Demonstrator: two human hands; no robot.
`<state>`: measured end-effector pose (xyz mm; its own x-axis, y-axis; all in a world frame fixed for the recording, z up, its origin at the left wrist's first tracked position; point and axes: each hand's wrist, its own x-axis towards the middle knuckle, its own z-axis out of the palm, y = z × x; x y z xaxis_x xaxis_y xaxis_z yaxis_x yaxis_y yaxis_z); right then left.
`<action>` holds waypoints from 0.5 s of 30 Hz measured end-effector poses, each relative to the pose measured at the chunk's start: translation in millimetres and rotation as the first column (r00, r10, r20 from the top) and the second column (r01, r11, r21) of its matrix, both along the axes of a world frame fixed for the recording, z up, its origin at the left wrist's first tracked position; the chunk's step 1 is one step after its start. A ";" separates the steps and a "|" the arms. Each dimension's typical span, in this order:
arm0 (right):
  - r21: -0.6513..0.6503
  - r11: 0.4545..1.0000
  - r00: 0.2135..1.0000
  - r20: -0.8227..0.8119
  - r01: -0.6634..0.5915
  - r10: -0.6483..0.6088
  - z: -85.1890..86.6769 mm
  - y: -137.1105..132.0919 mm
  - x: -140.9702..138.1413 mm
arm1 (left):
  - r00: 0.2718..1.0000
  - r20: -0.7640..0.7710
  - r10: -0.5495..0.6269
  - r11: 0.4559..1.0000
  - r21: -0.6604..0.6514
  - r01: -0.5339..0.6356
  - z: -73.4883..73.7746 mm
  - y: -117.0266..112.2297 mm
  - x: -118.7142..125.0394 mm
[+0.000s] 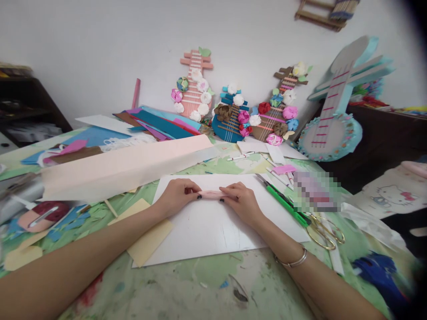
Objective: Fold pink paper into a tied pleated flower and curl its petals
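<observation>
Over a white board (203, 235), a narrow pale pink strip, apparently crumpled or folded paper (212, 194), is stretched between my hands. My left hand (180, 193) pinches its left end between thumb and fingers. The right end is pinched by my right hand (240, 201), with the fingers curled over it. Beside my right hand, a green utility knife (286, 206) lies on the board's right edge. Gold-handled scissors (324, 233) rest just past it. Yellow paper (150, 240) lies near my left forearm, partly on the board.
Behind my left hand lies a long folded pale pink sheet (126, 164). Flower-decorated paper instruments (230, 115) lean on the wall, and a large light-blue one (330, 129) stands at the right. Several coloured sheets (167, 124) are stacked at the back. A blue glue gun (380, 275) lies front right.
</observation>
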<state>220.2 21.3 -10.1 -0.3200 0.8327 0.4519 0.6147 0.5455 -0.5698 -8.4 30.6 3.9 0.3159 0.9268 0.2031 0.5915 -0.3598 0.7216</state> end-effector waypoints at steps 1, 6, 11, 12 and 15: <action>-0.011 1.000 1.000 -0.006 0.013 -0.013 -0.3 0.1 0.2 | 1.000 0.007 0.000 1.000 -0.003 0.000 -0.5 0.7 -0.6; -0.003 1.000 1.000 0.000 0.025 -0.025 -0.8 0.4 0.2 | 0.999 0.034 -0.015 0.999 -0.028 0.016 -0.6 2.8 -2.3; 0.019 1.000 0.999 0.028 0.019 -0.019 0.2 -0.2 0.3 | 0.999 0.045 -0.021 1.000 -0.015 0.021 0.7 3.2 -2.7; 0.029 0.999 0.999 0.034 0.016 -0.017 0.2 -0.2 0.4 | 0.999 0.047 -0.026 1.000 -0.009 0.027 0.7 3.4 -2.9; 0.048 0.999 0.999 0.044 0.004 -0.006 -0.2 -0.4 0.3 | 0.998 0.047 -0.040 0.999 -0.001 0.040 0.9 3.6 -2.9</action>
<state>220.5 21.0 -10.3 -0.3367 0.8121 0.4766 0.6413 0.5684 -0.5154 -11.4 34.2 4.7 0.3429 0.9140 0.2167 0.5420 -0.3810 0.7490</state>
